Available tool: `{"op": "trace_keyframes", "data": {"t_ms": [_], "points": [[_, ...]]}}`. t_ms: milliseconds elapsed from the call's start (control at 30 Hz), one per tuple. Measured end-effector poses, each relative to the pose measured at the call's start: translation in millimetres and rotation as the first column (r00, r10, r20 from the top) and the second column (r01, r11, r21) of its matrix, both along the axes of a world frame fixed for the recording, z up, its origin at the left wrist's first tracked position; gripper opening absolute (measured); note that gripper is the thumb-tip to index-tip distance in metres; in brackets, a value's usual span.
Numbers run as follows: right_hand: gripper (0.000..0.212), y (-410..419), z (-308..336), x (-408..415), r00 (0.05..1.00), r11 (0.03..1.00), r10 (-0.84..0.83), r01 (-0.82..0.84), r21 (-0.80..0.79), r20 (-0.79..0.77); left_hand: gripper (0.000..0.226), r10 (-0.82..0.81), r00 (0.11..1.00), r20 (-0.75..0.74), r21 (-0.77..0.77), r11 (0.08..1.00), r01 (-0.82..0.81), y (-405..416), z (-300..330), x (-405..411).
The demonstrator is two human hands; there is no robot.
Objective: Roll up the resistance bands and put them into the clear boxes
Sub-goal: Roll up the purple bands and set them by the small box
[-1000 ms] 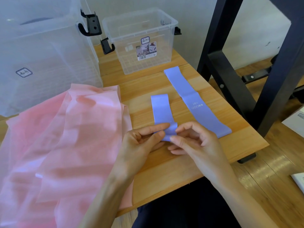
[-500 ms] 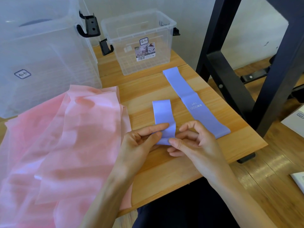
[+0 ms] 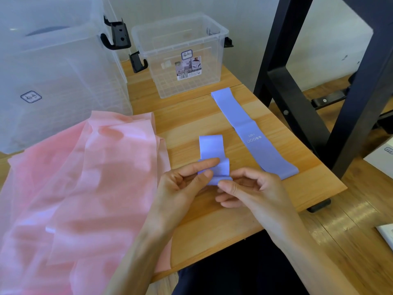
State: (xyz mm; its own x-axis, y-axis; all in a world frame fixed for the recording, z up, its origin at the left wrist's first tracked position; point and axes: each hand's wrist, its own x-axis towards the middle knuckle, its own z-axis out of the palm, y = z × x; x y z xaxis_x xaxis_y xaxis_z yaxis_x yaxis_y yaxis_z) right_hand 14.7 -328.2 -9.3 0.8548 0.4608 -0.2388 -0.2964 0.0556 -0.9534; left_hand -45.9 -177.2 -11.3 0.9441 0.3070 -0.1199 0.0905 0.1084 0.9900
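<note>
Your fingers were curled on the half-rolled purple band (image 3: 213, 161), your left hand (image 3: 182, 184) pinching the roll's left end between thumb and forefinger and your right hand (image 3: 253, 188) gripping its right end, on the wooden table (image 3: 212, 220). Left of your fingers lay the pink bands (image 3: 74, 188), with the large clear box (image 3: 53, 81) beyond them. Beyond your fingertips stood the small clear box (image 3: 182, 58), and right of them the flat purple band (image 3: 251, 133) lay unrolled.
</note>
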Motion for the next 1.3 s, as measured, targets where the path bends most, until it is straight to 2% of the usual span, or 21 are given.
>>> {"op": "trace_keyframes", "data": {"t_ms": [133,267,333,467,567,700,800,933,1067,1300], "points": [[0.019,-0.1,3.6,1.7,1.000,1.000,0.014,-0.014,-0.020,-0.009,0.029,-0.012,1.000,0.023,0.034,0.999,0.011,0.4,1.5,-1.8],[0.014,0.2,4.6,1.0,0.997,0.998,-0.033,0.037,0.060,-0.070,0.022,0.033,0.999,0.007,-0.007,0.999,-0.033,-1.5,1.0,0.1],[0.013,-1.0,4.9,1.8,0.996,0.998,-0.030,0.034,0.051,-0.082,0.024,0.032,0.999,0.006,-0.008,0.999,-0.032,-1.6,0.4,-0.3],[0.022,-1.6,8.1,1.8,0.997,1.000,0.016,-0.015,0.023,-0.072,0.029,0.057,0.998,-0.001,-0.077,0.995,-0.057,-0.6,-1.1,-2.9],[0.027,-1.1,7.5,0.6,0.996,0.998,0.017,-0.010,0.069,-0.090,0.026,0.072,0.997,-0.003,-0.108,0.992,-0.072,-2.4,0.2,-3.2],[0.037,0.0,7.5,-0.5,0.990,0.995,-0.036,0.049,0.091,-0.139,0.025,0.058,0.998,0.008,-0.020,0.998,-0.058,-3.3,2.5,-4.6],[0.026,-2.2,10.3,-0.1,0.994,0.999,-0.022,0.026,0.041,-0.104,0.028,0.031,0.999,0.004,0.004,0.999,-0.031,-5.6,3.6,-7.5],[0.017,-5.7,11.8,-1.1,0.998,1.000,-0.003,0.003,0.003,-0.062,0.021,0.044,0.999,0.014,0.093,0.995,-0.045,-7.6,3.8,-9.8],[0.021,-6.5,11.5,-4.0,0.998,1.000,0.001,0.000,0.017,-0.060,0.019,0.059,0.998,0.001,0.008,0.998,-0.059,-11.3,1.6,-13.4],[0.034,-6.9,9.8,-7.7,0.992,0.999,0.029,-0.027,0.017,-0.122,0.025,0.037,0.997,0.068,0.072,0.997,-0.041,-11.3,3.0,-17.1]]}}
